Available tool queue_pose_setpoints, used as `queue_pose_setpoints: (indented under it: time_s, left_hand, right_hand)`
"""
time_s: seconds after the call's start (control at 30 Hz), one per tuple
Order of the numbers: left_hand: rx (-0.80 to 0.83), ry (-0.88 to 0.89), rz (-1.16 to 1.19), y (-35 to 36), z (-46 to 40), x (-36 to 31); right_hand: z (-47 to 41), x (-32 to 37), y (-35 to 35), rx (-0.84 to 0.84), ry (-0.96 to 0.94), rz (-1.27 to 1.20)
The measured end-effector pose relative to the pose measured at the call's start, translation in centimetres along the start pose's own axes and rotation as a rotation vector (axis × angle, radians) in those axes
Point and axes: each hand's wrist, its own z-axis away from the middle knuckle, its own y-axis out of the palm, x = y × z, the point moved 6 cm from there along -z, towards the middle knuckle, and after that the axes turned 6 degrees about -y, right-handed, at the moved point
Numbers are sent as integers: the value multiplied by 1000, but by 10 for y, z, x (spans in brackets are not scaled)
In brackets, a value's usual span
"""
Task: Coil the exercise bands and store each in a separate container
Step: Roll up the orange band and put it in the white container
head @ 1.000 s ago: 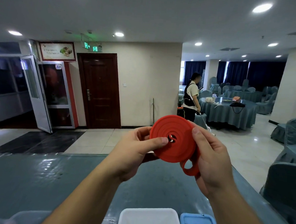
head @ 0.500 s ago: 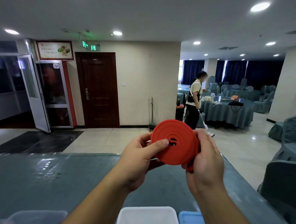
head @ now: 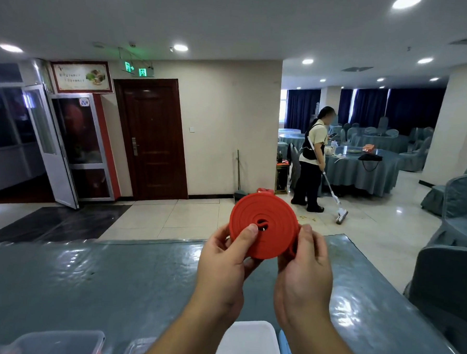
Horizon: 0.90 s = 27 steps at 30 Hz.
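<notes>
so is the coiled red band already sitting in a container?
No, the coiled red rubber band is held above the table between the left hand and right hand.

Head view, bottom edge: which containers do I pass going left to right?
Clear plastic container → white rectangular container → blue container, only its edge showing beside the right forearm.

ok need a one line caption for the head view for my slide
Both hands, left and right, hold a tightly coiled red band above the table, containers waiting below.
</notes>
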Motion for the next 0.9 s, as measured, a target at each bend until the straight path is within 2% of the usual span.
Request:
queue_pose_setpoints:
  time_s: [0.27,0.47,0.57,0.73,0.9]
  left_hand:
    - [-77,-2,60,0,3,21]
    - [-151,-3,105,-5,0,38]
    - [-163,-28,111,-9,3,57]
    - [-221,-90,17,-15,4,88]
    - [-239,-240,-120,-26,6,109]
  right_hand:
    - [3,-16,-23,32,100,-131]
    - [12,-19,-43,86,77,219]
    - [13,-20,-51,139,90,284]
    - [7,-30,-79,96,179,266]
    - [-4,-43,-112,98,322,203]
